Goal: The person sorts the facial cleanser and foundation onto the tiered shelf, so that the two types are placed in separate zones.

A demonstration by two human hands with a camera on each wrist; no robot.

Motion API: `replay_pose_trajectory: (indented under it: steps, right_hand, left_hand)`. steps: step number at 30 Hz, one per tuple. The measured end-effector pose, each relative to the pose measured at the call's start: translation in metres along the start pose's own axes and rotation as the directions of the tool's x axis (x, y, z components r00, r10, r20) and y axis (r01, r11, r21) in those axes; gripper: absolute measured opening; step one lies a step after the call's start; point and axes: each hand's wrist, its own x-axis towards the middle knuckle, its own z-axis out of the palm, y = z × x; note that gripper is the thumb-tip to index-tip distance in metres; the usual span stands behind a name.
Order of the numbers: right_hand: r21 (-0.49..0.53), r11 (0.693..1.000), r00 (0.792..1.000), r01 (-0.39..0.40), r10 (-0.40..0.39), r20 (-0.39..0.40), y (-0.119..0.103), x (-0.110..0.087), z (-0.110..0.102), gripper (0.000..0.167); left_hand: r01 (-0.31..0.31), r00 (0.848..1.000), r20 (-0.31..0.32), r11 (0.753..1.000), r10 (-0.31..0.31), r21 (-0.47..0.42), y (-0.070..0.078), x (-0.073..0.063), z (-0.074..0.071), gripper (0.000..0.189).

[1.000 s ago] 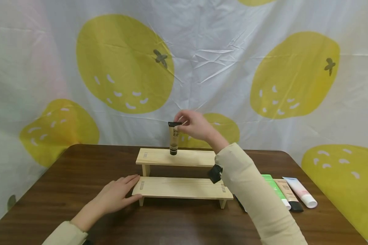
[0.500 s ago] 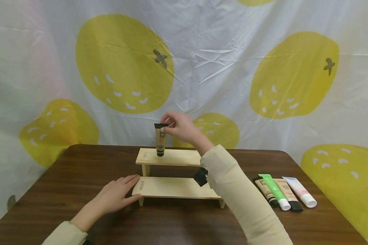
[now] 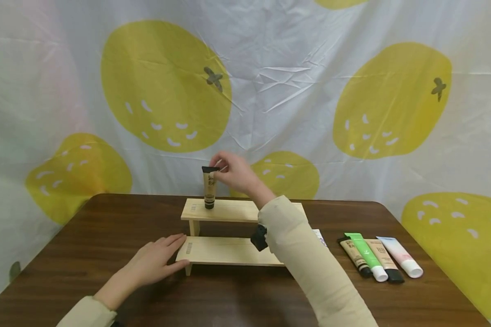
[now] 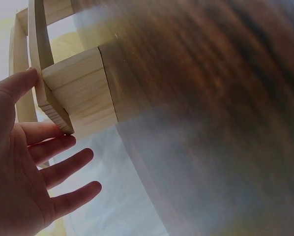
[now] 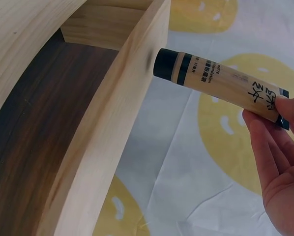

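Note:
In the head view my right hand (image 3: 235, 175) pinches the crimped end of a beige foundation tube (image 3: 209, 188). Upright, black cap down, the tube stands over the left part of the upper step of a two-step wooden rack (image 3: 237, 211). The right wrist view shows thumb and fingers at the tube's dark end (image 5: 225, 81), the cap right at the board (image 5: 102, 123). My left hand (image 3: 157, 259) rests at the left end of the lower step (image 3: 233, 250). Its thumb and fingertips touch the board's edges in the left wrist view, with the other fingers (image 4: 71, 196) stretched out straight.
On the table's right lie several tubes: a beige one with a black cap (image 3: 353, 256), a green one (image 3: 367, 256), a BB tube (image 3: 384, 260) and a white-pink one (image 3: 401, 256). Part of a white item (image 3: 320, 237) shows behind the right sleeve. A lemon-print curtain (image 3: 278, 100) hangs behind the table.
The right hand has carried the foundation tube leftward along the upper step and slightly down. More of the tubes on the right shows past the sleeve. The left hand has stayed put.

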Motion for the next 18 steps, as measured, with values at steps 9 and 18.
replay_pose_trajectory:
  steps: [9,18]
  right_hand:
    - [-0.013,1.000,1.000,-0.011,0.011,0.001,0.0024,0.0011,0.0054,0.013]
    - [-0.007,0.999,0.999,-0.032,0.032,0.001,0.0020,0.0017,0.0059,0.013]
  left_hand:
    - [0.001,1.000,0.007,1.000,-0.001,-0.004,-0.0001,-0.0003,0.0000,0.070]
    - [0.002,1.000,0.013,1.000,-0.002,-0.008,0.0008,-0.0006,-0.0015,0.068]
